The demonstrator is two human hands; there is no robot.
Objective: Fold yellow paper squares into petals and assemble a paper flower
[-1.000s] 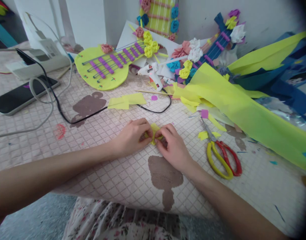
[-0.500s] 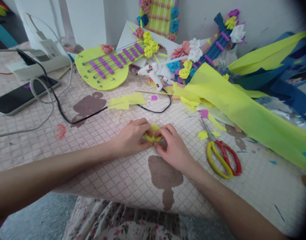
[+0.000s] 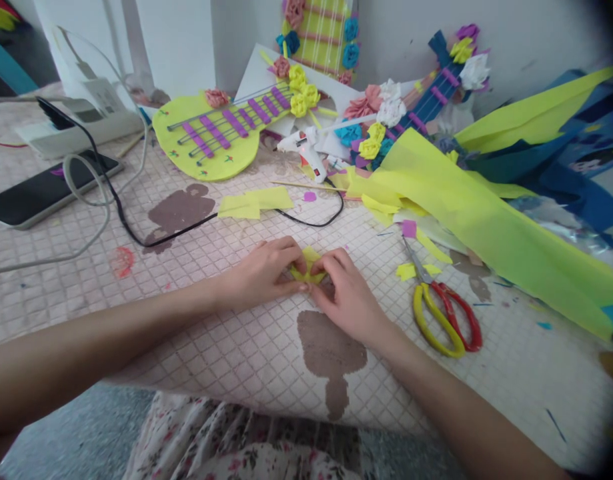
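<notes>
A small piece of yellow crepe paper (image 3: 311,257) lies between my hands, low over the quilted cloth. My left hand (image 3: 271,272) pinches its left side with thumb and fingers closed. On the right side, my right hand (image 3: 347,291) grips the same piece, fingertips almost meeting those of the left. The fingers hide part of the paper. Farther back, flat yellow paper pieces (image 3: 256,201) rest across a black cord. Scissors (image 3: 443,313) with one yellow and one red handle lie to the right of my right hand, blades pointing away.
A white glue gun (image 3: 306,150) stands behind the hands. Paper guitars, one yellow (image 3: 206,140) and one blue (image 3: 426,110), lie at the back. Long yellow crepe sheets (image 3: 496,220) spread over the right. A phone (image 3: 51,190) and a power strip (image 3: 81,123) with cables occupy the left.
The fingertips have shifted slightly and drawn closer at the near edge of the yellow paper. Both hands keep their hold; the other things stay put.
</notes>
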